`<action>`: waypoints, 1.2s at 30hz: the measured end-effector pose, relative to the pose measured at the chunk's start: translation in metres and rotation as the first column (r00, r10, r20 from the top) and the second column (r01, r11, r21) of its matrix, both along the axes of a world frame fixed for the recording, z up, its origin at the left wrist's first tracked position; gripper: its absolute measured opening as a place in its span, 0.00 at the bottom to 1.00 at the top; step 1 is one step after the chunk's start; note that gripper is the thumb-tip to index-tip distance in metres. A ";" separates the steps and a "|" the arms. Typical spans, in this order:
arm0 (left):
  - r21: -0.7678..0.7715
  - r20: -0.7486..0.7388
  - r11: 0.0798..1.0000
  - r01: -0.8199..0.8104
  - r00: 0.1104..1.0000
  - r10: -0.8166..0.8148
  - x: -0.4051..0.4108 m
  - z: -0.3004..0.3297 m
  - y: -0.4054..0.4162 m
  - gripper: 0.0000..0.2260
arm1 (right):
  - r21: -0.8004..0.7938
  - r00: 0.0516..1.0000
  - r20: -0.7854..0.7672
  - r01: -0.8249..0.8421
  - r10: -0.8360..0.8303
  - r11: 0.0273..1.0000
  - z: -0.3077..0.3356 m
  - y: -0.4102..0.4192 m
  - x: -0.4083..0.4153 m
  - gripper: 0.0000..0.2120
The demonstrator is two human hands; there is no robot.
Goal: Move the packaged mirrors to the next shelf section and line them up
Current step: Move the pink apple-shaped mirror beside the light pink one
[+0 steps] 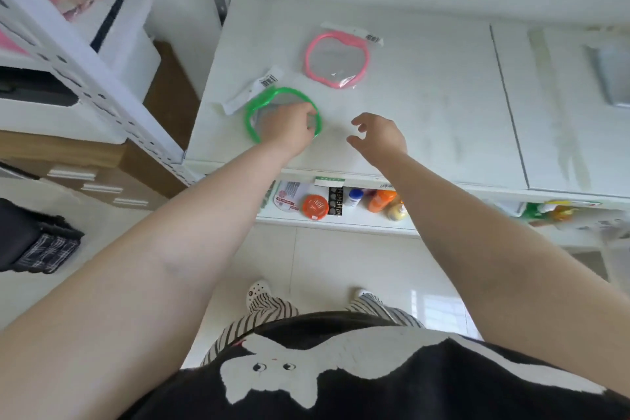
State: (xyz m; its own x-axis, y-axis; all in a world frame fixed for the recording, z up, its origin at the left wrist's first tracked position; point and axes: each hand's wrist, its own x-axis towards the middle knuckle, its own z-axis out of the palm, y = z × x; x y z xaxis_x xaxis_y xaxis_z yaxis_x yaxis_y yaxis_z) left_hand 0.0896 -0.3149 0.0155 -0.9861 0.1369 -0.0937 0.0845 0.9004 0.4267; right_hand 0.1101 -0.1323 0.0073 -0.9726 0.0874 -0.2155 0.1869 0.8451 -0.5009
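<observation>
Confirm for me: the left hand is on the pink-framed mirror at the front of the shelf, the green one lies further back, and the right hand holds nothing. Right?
The colours are swapped. In the head view the left hand is on the green-framed mirror at the front of the shelf, and the pink-framed mirror lies further back. The right hand does hold nothing.

Two packaged mirrors lie on the top shelf: one green-rimmed mirror (pixel 266 102) and one pink-rimmed mirror (pixel 337 60), each with one barcode tag. Two hands are over the shelf, the left hand (pixel 289 128) and the right hand (pixel 380 136). On the lower shelf I count one orange round tin (pixel 315 207), one orange bottle (pixel 381 199) and one blue-capped bottle (pixel 355 197). Two shoes show below.
</observation>
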 end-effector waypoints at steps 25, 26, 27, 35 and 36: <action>-0.019 0.123 1.000 -0.002 0.992 0.004 -0.175 -0.025 0.021 0.25 | 0.003 0.950 0.077 0.302 -0.301 0.953 -0.013 0.020 -0.123 0.23; -0.005 0.159 0.999 -0.034 0.987 0.035 -0.180 -0.028 0.022 0.26 | 0.011 0.949 0.086 0.303 -0.303 0.953 -0.015 0.022 -0.130 0.22; 0.007 0.189 0.998 -0.061 0.980 0.059 -0.185 -0.031 0.024 0.27 | 0.017 0.948 0.100 0.303 -0.303 0.953 -0.016 0.022 -0.136 0.22; 0.219 0.271 0.948 -0.230 0.948 0.167 -0.195 -0.040 0.034 0.15 | -0.143 0.917 0.187 0.379 -0.351 0.914 -0.024 0.019 -0.162 0.11; 0.269 0.302 0.924 -0.272 0.935 0.188 -0.192 -0.040 0.034 0.13 | -0.187 0.912 0.190 0.398 -0.365 0.898 -0.023 0.019 -0.160 0.10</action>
State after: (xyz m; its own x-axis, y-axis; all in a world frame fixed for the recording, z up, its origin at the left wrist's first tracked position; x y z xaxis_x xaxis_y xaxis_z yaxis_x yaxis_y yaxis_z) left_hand -0.1021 -0.2813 -0.0244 -0.9374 -0.0272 -0.3471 -0.2640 0.7055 0.6577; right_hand -0.0500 -0.1130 -0.0153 -0.8298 0.3800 -0.4088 0.5581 0.5672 -0.6057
